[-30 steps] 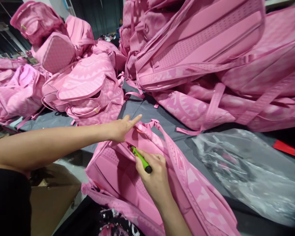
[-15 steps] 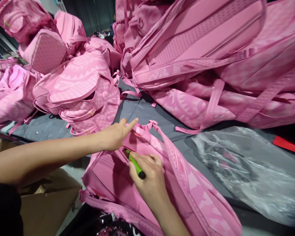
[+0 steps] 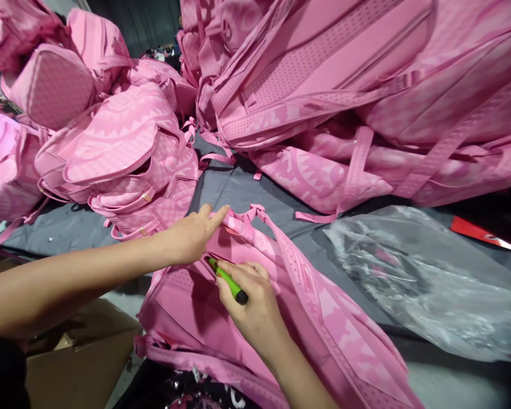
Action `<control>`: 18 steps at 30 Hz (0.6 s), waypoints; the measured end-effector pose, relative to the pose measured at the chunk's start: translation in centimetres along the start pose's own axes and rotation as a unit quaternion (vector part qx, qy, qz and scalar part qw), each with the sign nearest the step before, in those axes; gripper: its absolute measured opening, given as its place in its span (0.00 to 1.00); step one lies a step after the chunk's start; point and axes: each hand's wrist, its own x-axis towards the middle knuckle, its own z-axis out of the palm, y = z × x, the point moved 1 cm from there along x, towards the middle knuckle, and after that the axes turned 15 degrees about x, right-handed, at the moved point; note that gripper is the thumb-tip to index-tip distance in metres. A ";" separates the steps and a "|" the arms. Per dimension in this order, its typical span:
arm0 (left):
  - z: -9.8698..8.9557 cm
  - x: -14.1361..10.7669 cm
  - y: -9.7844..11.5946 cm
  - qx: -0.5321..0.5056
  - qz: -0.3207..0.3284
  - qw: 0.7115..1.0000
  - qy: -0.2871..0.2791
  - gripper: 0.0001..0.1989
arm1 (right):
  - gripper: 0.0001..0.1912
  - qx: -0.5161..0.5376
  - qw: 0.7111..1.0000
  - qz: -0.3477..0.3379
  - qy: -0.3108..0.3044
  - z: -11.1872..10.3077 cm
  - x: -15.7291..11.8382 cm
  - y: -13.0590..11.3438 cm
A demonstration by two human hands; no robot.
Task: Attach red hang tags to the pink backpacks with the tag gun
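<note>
A pink patterned backpack (image 3: 234,324) lies in front of me with its padded back panel facing up. My left hand (image 3: 191,236) is at its top edge, gripping the fabric there; one finger points out along the edge, and the other fingertips are partly hidden. In my right hand (image 3: 255,301) is a slim green pen-like tool with a black end (image 3: 229,282), closed between thumb and fingers. Its dark tip meets the backpack at a seam just below my left hand. Whether it is a marker or another tool, I cannot tell.
Several pink backpacks (image 3: 123,136) are piled at the left, and more (image 3: 344,68) stand and lie at the back right. A clear plastic bag (image 3: 426,278) rests on the grey table cover (image 3: 221,190). At lower left is a cardboard box (image 3: 80,363).
The whole view has shifted slightly, so things appear further left. Both hands keep their hold, and the green tool's tip stays by the seam near my left hand.
</note>
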 end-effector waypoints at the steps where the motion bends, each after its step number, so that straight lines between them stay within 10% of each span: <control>1: 0.0 0.0 0.0 -0.003 0.002 1.000 0.003 0.50 | 0.11 -0.011 1.000 -0.004 0.009 0.0 0.0 0.0; 18: 0.2 0.5 -0.1 0.002 0.004 1.000 0.001 0.48 | 0.12 0.021 0.999 0.021 0.028 -0.1 0.2 0.5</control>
